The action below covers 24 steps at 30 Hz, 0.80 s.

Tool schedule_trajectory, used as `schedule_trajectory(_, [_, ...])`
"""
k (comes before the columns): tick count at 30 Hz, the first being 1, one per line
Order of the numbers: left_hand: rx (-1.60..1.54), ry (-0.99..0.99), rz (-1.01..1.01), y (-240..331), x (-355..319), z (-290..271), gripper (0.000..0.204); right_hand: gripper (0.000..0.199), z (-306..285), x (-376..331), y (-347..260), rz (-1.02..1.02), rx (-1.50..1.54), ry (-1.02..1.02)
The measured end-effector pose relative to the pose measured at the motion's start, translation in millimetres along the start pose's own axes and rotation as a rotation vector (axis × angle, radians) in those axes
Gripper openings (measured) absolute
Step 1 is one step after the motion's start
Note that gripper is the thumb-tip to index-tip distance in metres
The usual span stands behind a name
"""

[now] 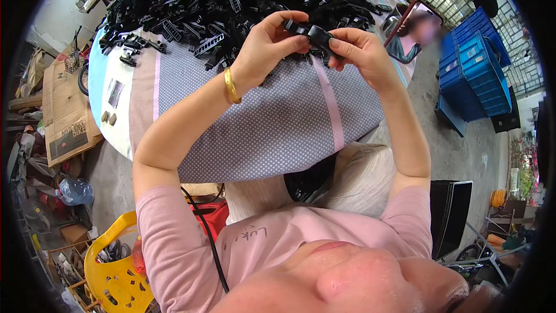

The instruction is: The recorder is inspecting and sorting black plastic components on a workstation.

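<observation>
Between my two hands, above the far part of the table, is a small black plastic part (pixel 318 36). My left hand (pixel 270 43) pinches its left end between thumb and fingers; a gold bangle (pixel 231 86) circles that wrist. My right hand (pixel 362 55) grips the right end, thumb on top. The part's exact kind is too small to tell. Just beyond my hands lies a big heap of black plastic parts (pixel 185 3), some with ladder-like slots.
A dotted grey cloth (pixel 260 127) covers the round table. A phone (pixel 414 29) stands at the table's right edge. Blue crates (pixel 475 75) are stacked at the right. On the left are a flattened cardboard box (pixel 66 116) and a yellow plastic chair (pixel 119 272). A black cable (pixel 211 243) hangs by my left side.
</observation>
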<state>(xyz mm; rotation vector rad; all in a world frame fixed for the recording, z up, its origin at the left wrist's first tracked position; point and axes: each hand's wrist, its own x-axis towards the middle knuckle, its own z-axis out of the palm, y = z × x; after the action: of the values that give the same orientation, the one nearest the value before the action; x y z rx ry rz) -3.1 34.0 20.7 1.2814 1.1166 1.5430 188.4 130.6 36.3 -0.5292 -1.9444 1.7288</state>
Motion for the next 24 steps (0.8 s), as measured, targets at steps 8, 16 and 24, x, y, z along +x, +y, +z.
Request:
schedule_trajectory(8, [-0.378, -0.168, -0.258, 1, -2, -6, 0.031, 0.026, 24, -2, 1, 0.007, 0.073, -0.074])
schedule_trajectory(16, [-0.17, 0.026, -0.442, 12, -4, -2, 0.032, 0.026, 23, -14, -8, -0.252, -0.495, 0.136])
schedule_trajectory(24, [-0.312, -0.009, -0.557, 11, -5, 2, 0.038, 0.026, 23, -13, -10, -0.338, -0.85, 0.126])
